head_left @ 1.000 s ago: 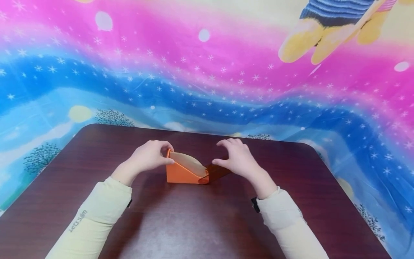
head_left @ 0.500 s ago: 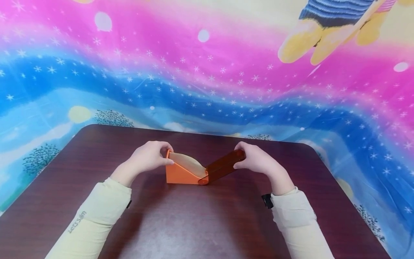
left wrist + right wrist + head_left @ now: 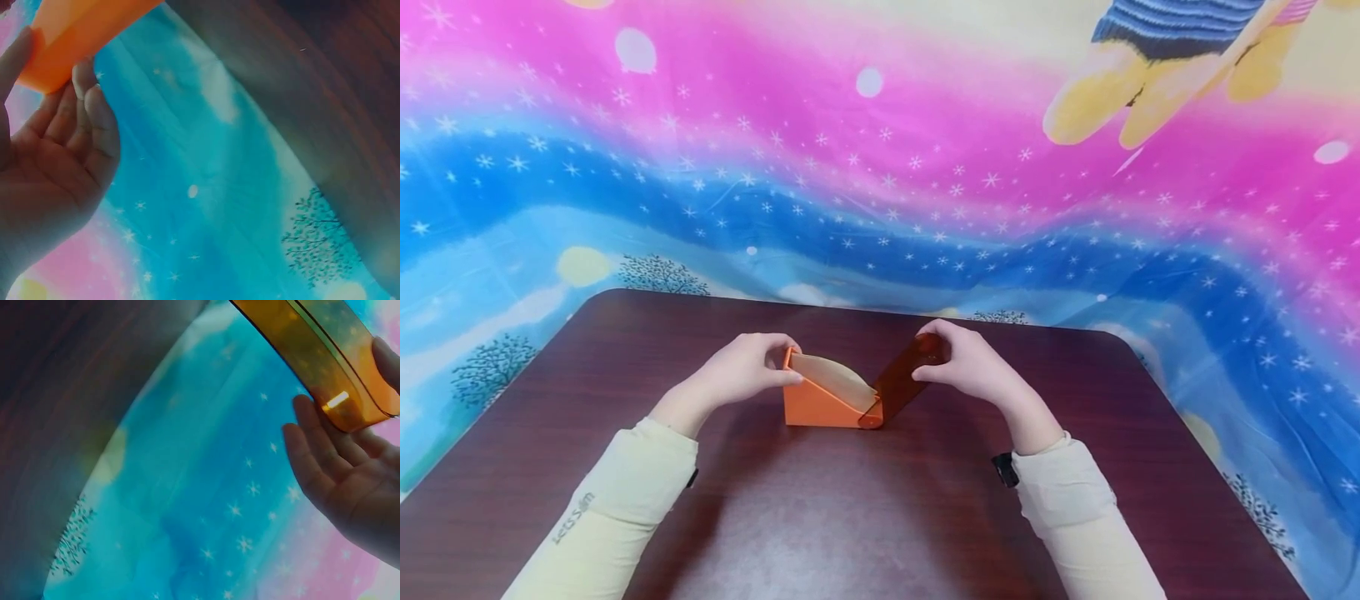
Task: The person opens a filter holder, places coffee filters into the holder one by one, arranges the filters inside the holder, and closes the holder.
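Observation:
An orange box (image 3: 820,404) with a sloping top edge stands on the dark wooden table (image 3: 820,533). A tan, curved, paper-like sheet (image 3: 835,377) rises out of it. My left hand (image 3: 747,363) grips the box's tall left end, thumb at the front and fingers behind. In the left wrist view the orange wall (image 3: 81,37) lies between thumb and fingers. A see-through amber lid (image 3: 904,385), hinged at the box's low right end, tilts up to the right. My right hand (image 3: 973,358) pinches the lid's free end; the right wrist view shows the amber lid (image 3: 334,369) between thumb and fingers.
A colourful cloth backdrop (image 3: 820,167) with snowflakes and trees hangs behind the table and along its sides. The table's far edge (image 3: 760,302) runs a little beyond both hands. A black band (image 3: 1005,470) shows at the right sleeve.
My right hand, spread over the lid at first, took hold of its free end and has swung it upward and left. The left hand and the box have stayed about where they were.

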### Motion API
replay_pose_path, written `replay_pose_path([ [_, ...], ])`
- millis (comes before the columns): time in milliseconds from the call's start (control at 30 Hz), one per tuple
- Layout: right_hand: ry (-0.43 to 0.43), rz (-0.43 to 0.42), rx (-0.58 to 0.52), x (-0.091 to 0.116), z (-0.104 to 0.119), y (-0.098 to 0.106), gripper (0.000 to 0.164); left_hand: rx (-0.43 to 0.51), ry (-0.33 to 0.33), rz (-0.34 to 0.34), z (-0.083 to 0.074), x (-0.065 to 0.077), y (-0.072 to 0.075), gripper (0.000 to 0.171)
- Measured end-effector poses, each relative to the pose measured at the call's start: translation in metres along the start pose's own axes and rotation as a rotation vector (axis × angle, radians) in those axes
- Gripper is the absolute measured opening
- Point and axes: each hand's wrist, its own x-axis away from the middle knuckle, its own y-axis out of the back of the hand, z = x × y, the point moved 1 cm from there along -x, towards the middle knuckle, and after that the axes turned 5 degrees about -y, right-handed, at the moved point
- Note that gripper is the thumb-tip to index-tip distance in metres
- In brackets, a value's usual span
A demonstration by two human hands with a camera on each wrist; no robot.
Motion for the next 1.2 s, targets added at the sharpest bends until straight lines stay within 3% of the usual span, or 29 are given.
replay_pose_path([
  [200, -0.027, -0.009, -0.185, -0.005, -0.004, -0.014, 0.046, 0.035, -0.023, -0.001, 0.005, -0.003, -0.004, 0.028],
  [333, -0.024, -0.023, -0.221, -0.007, -0.005, -0.023, 0.041, 0.038, -0.025, -0.014, 0.008, -0.006, -0.006, 0.028],
  [600, -0.003, -0.021, -0.231, -0.011, -0.002, -0.035, 0.035, 0.053, -0.042, -0.041, 0.011, -0.009, -0.012, 0.031],
  [867, -0.019, -0.023, -0.157, -0.014, 0.002, -0.049, 0.040, 0.125, -0.045, -0.001, 0.018, -0.008, -0.019, 0.032],
  [1200, -0.053, -0.023, -0.099, -0.019, 0.003, -0.063, 0.040, 0.088, -0.021, 0.017, 0.027, -0.007, -0.026, 0.044],
])
